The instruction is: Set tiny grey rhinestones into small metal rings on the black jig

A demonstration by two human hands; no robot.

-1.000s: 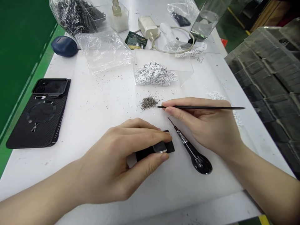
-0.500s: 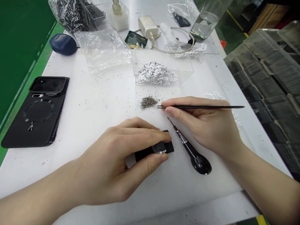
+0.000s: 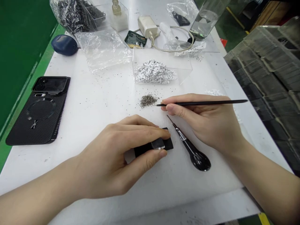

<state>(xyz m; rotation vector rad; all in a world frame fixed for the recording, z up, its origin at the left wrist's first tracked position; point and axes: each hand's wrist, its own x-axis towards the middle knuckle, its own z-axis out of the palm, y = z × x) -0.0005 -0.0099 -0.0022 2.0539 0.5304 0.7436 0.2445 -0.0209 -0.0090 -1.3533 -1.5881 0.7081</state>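
Observation:
My left hand (image 3: 122, 153) is closed on a small black block (image 3: 158, 143), its thumb and fingers pressing the sides. A flat black base (image 3: 168, 143) shows beneath the block, and my fingers cover much of both. In my right hand (image 3: 206, 122) are slim black tweezers (image 3: 201, 102), held nearly level and pointing left. Their tips are at the right edge of a pile of tiny metallic pieces (image 3: 148, 100), too small to identify. Between my hands lies a screwdriver (image 3: 197, 156) with a bulbous black handle, its thin tip pointing away from me.
Behind the pile, a clear tray (image 3: 186, 73) holds small white pieces (image 3: 156, 72). A black-cased phone (image 3: 38, 112) and a dark blue air blower (image 3: 64, 45) lie left. Plastic bags (image 3: 105, 51), a charger (image 3: 147, 26) and a water container (image 3: 207, 22) stand farther back. Stacked clear boxes (image 3: 264, 78) are right.
The tweezers have turned slightly in my right hand, so their back end sits higher and the two arms look closer together. My left hand keeps its hold on the block.

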